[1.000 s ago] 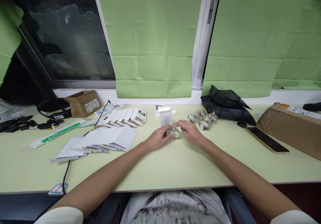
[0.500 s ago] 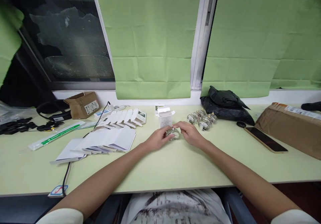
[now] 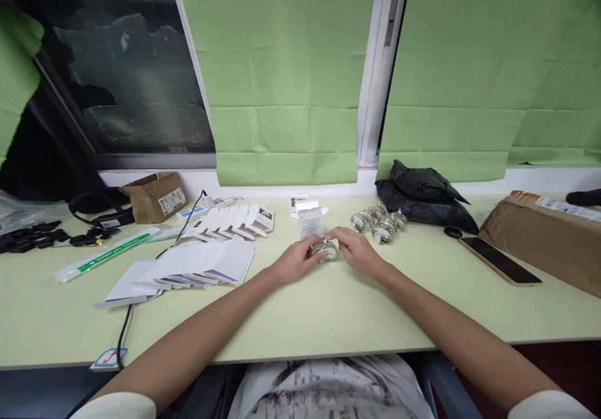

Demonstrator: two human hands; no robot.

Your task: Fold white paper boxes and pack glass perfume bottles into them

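A small round clear glass bauble sits on the table in front of me. My left hand holds it from the left, thumb against its near side and fingers curled behind it. From the right, my right hand has its bent fingers at the bauble's top and side; the fingertips are partly hidden. Just behind the hands stands a white carton with its top flaps open. To the right lie several similar glass baubles with gold-coloured caps.
White boxes and flat white cartons lie on the left, with a black cable running past. A brown box stands behind them. On the right are black plastic bags, a phone and a large cardboard parcel.
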